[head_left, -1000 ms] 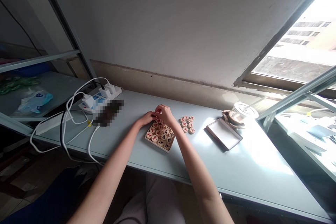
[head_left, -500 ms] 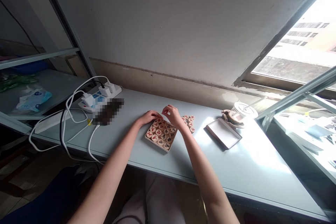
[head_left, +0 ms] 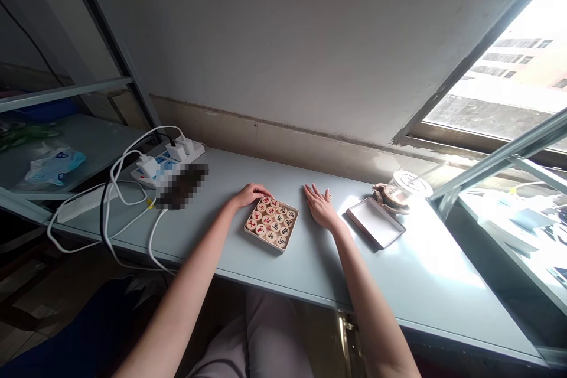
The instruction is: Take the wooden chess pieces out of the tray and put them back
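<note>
Two hands on the bench beside a tray of chess pieces

The left hand rested with a loosely curled, empty grip at the far left corner of the wooden tray, filled with round chess pieces. The right hand lay flat, fingers spread, just right of the tray, covering loose pieces. Further right lay the box lid on the bench.
</note>
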The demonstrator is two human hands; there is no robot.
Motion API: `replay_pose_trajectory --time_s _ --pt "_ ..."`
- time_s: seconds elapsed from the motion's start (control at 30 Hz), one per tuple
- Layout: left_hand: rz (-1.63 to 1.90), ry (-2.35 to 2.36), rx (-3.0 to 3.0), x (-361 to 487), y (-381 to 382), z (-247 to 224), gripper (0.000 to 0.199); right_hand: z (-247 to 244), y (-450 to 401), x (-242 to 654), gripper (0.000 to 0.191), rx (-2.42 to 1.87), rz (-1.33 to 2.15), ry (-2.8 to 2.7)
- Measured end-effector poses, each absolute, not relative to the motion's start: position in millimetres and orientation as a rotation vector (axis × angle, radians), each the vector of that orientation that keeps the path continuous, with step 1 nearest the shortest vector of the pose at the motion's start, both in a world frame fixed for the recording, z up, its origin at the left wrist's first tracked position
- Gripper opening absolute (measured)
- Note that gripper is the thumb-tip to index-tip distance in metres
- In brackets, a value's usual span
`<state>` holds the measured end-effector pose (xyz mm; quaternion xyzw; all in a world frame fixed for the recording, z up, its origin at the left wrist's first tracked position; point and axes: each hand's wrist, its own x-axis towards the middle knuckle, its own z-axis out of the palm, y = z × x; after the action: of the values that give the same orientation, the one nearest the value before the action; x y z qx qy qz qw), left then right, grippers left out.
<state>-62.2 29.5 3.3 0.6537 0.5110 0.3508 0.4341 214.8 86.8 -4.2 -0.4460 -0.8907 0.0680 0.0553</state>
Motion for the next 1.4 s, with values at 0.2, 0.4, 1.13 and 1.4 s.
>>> replay_pose_trajectory --time_s 0.2,0.4,1.13,1.4 --pt "0.888 1.274 1.635 -64 31 1 0.025 27 62 190 0.043 -1.054 0.246 -2.599" --pt "0.913 1.285 1.654 -65 33 -2 0.023 44 40 149 0.028 -0.822 0.217 -2.772" --pt "0.867 1.286 1.658 -65 33 0 0.025 43 32 167 0.033 -0.805 0.529 -2.688" --pt "0.866 1.291 1.663 -66 33 0 0.024 33 27 157 0.023 -0.879 0.394 -2.658"
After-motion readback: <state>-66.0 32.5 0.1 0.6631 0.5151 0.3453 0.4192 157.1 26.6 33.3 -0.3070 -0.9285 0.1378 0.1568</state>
